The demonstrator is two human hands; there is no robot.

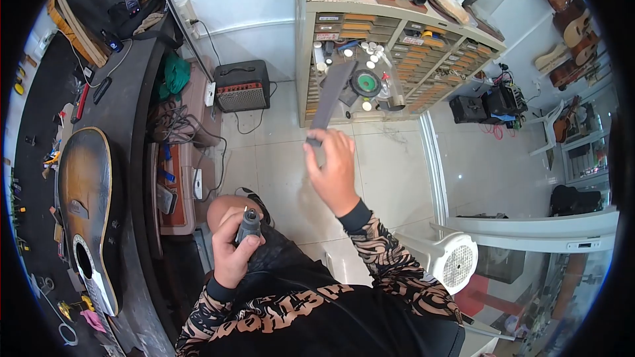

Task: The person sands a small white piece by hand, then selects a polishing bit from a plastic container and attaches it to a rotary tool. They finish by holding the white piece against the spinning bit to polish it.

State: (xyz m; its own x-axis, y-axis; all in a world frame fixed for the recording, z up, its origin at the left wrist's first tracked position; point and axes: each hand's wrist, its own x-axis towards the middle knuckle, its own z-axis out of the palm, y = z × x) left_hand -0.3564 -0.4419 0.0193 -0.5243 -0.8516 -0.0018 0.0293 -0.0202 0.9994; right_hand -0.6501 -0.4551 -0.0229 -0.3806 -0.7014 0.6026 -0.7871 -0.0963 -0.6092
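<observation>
At the centre of the frame, your right hand [336, 172] pinches the lower end of a long, flat, dark-grey strip [336, 92] between thumb and fingers; the strip slants upward, its far part seen against the pale metal drawer cabinet [302, 59]. At lower centre-left, your left hand [230, 251] is curled around a dark, cylindrical handheld tool [249, 225], its slim tip upward. Strip and tool are both in hand but well apart, so no contact between them is under way. At the left edge, the sunburst wooden guitar [86, 165] lies on the black workbench [135, 82], touched by neither hand. Progress appears limited to holding the two items; whether either has already been used, how much work remains, and whether the tool is running cannot be told.
</observation>
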